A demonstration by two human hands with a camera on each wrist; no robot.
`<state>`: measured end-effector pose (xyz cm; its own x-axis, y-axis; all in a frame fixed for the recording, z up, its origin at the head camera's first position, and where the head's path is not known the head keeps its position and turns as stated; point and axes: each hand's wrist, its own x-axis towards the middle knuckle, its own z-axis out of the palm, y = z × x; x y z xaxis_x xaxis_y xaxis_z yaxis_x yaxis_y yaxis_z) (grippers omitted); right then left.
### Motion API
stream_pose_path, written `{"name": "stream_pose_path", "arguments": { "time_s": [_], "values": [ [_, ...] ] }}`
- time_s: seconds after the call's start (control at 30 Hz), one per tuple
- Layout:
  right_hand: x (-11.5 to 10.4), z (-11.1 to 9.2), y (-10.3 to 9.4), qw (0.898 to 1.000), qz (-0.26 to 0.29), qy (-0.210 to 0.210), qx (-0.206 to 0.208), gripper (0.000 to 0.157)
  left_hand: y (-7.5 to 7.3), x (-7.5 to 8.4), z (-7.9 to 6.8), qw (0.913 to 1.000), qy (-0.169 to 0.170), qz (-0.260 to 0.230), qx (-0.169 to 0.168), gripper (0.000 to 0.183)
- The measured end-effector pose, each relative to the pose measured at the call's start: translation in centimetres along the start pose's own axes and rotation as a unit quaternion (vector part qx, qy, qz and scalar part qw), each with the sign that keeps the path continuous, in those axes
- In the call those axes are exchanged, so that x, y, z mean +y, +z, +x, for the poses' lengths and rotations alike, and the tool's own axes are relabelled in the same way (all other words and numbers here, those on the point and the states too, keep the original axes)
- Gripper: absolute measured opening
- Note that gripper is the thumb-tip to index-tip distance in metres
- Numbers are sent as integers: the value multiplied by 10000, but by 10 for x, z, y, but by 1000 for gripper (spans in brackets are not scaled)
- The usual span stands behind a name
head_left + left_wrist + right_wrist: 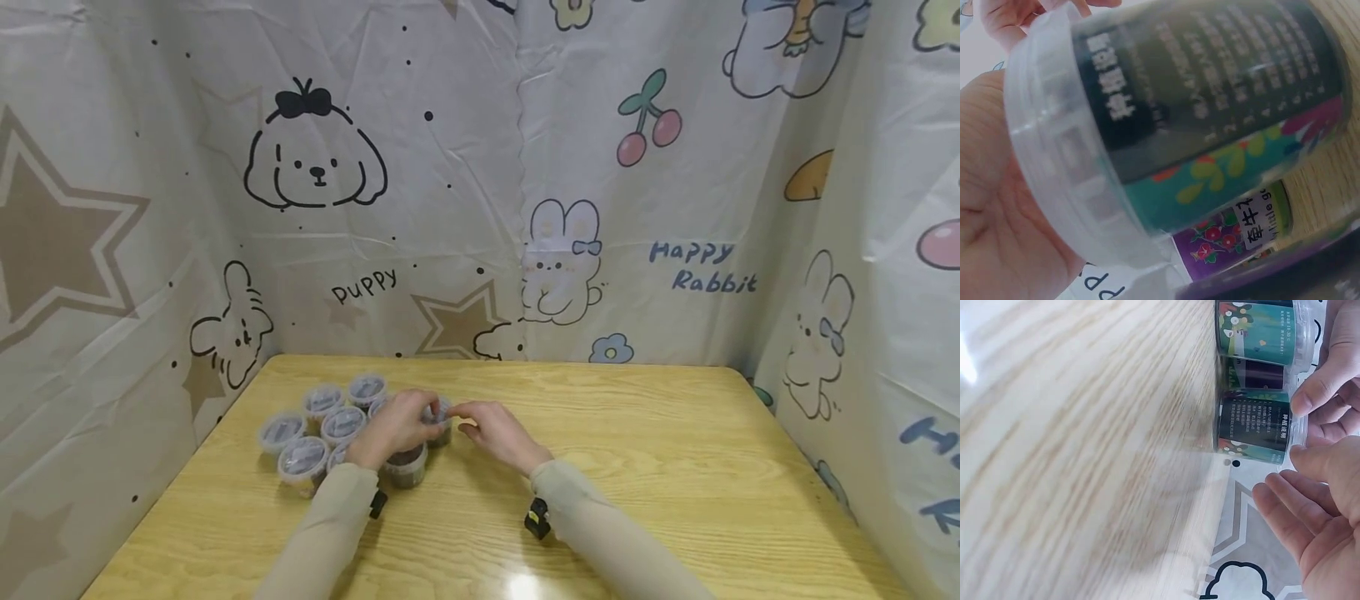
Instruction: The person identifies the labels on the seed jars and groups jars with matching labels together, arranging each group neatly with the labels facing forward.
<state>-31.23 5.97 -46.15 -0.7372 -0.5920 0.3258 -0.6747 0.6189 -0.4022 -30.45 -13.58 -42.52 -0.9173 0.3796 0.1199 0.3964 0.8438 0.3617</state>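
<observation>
At the right end of a group of lidded plastic tubs, my left hand (397, 429) grips the lid of the end tub (1254, 425) with thumb and curled fingers. That tub stands upright on the table and has a dark printed label with a green band. My right hand (498, 433) is just to its right, fingers extended and loosely bent, fingertips close to the lid's rim. Another tub (406, 468) stands under the left wrist, nearer to me. In the left wrist view a black-labelled tub (1210, 94) fills the foreground, with a purple-labelled one (1210, 250) behind it.
Several more lidded tubs (303, 457) stand close together on the left half of the wooden table (645, 467). A patterned cloth (450, 183) hangs behind the table and along both sides.
</observation>
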Motion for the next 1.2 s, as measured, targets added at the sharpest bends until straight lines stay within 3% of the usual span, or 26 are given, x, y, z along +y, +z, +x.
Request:
{"name": "stream_pose_path", "arguments": {
  "time_s": [0.23, 0.53, 0.7, 0.87, 1.2],
  "values": [
    [-1, 2, 0, 9999, 17, -100, 52, 28, -1, 1, -1, 9997, 135, 35, 210, 22],
    [3, -2, -6, 9964, 651, -125, 529, 27, 1, 7, 0, 9948, 460, 10, 914, 32],
    [3, -3, -9, 9887, 1044, -86, 1075, 25, 0, 11, -1, 9884, 492, -391, 1380, 29],
    [3, -6, -14, 9819, 1283, -38, 1390, 25, 0, 19, 0, 9829, 283, -668, 1692, 31],
    [10, -19, -26, 9771, 1436, -77, 1566, 27, 4, 33, 2, 9711, 80, -1540, 1819, 28]
  ]
}}
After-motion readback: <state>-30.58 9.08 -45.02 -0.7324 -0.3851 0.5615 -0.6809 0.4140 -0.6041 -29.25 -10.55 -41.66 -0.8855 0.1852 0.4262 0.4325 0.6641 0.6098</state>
